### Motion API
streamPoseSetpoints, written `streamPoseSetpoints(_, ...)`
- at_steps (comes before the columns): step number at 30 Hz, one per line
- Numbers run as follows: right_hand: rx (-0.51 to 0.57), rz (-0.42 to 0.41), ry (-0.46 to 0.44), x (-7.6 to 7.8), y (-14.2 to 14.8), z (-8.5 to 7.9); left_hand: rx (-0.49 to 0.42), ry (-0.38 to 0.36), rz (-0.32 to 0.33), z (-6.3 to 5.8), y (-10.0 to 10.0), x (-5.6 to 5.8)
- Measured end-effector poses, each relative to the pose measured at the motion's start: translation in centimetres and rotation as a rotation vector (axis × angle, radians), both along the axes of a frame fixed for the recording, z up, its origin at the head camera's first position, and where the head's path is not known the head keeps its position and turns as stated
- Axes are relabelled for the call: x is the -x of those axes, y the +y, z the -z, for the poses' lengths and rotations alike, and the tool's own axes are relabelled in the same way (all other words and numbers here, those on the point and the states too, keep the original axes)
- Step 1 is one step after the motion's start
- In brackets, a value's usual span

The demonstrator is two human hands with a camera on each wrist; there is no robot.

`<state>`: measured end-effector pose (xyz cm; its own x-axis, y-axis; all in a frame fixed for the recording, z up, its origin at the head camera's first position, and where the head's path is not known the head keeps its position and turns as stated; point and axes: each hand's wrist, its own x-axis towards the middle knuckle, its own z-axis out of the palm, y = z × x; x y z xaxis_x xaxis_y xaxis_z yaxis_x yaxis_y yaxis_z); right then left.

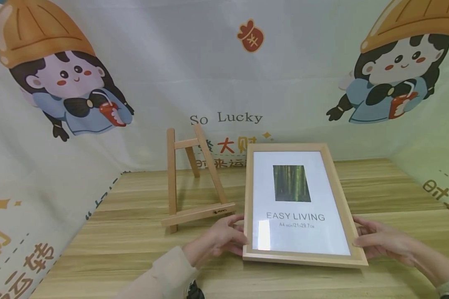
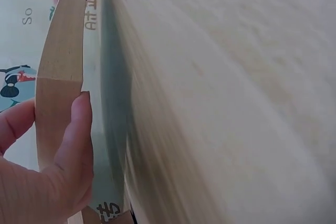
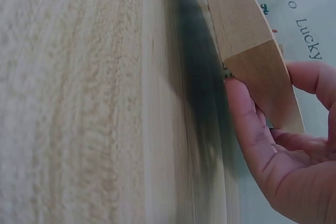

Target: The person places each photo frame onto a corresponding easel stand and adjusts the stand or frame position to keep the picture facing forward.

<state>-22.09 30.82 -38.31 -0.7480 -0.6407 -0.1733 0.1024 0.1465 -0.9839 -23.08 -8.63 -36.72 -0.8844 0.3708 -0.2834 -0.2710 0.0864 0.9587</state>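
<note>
Both hands hold a light wooden picture frame (image 1: pixel 297 265) by its two sides, near the lower corners. Its front, with a white "EASY LIVING" insert (image 1: pixel 295 232) and a small bamboo picture, tilts back and faces up toward the head camera. My left hand (image 1: pixel 224 236) pinches the left edge, thumb and fingers on either side of the wood (image 2: pixel 58 98) in the left wrist view. At the right edge my right hand (image 1: pixel 383 241) grips likewise, fingers behind the wooden corner (image 3: pixel 260 72) in the right wrist view. A small wooden easel (image 1: pixel 198 214) stands left of the frame.
The wood-grain table (image 1: pixel 134 253) spreads under everything. Behind it hangs a light printed cloth (image 1: pixel 164 62) with cartoon figures and lettering, which also covers both sides. The easel's ledge is close beyond the left hand.
</note>
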Motion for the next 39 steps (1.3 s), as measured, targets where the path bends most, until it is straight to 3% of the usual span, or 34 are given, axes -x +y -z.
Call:
streamPoseSetpoints(7, -0.128, 0.106, 0.075, -0.5, -0.7, -0.6, -0.013, 0.073, 0.001, 0.0, -0.4, -0.2)
streamPoseSetpoints(18, -0.186, 0.189, 0.197, -0.9, -1.5, -1.3, -0.046, 0.167, -0.013, -0.2, -1.0, -0.2)
streamPoseSetpoints(23, -0.152, 0.215, 0.286, -0.9, -1.9, -1.4, -0.028, 0.217, -0.03, -0.7, -1.2, -0.1)
streamPoseSetpoints(29, -0.073, 0.218, 0.389, -0.7, -2.2, -1.6, -0.024, 0.258, -0.004, -1.4, -1.5, 0.1)
streamPoseSetpoints(39, -0.121, 0.299, 0.45, -0.2, -2.8, -2.9, -0.037, 0.301, -0.027, -2.6, -1.9, 0.4)
